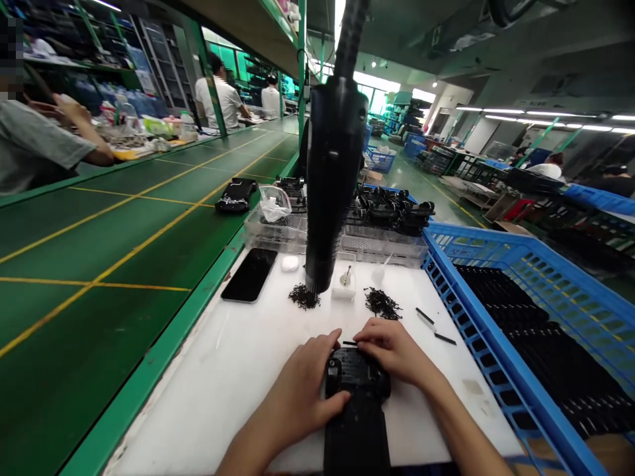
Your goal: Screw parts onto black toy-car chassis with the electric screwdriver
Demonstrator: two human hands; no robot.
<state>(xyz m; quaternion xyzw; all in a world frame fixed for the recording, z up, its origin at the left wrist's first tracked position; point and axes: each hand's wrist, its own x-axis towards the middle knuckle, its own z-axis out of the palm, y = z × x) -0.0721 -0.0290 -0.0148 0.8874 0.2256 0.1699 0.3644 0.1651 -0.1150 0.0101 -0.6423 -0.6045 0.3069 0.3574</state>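
Note:
A black toy-car chassis lies on the white work mat, its far end between my hands. My left hand grips its left side, thumb across the top and fingers near the far edge. The fingers of my right hand are pinched at the far right corner, on a thin black strip. Part of that strip is hidden by the fingertips. Just beyond are two heaps of small black screws, a left heap and a right heap. Above the left heap hangs a black electric screwdriver, point down.
On the right stands a blue crate with rows of black parts. Loose black strips lie near it. A phone, white case and small clear box sit behind. More chassis are stacked at the back; a green conveyor runs left.

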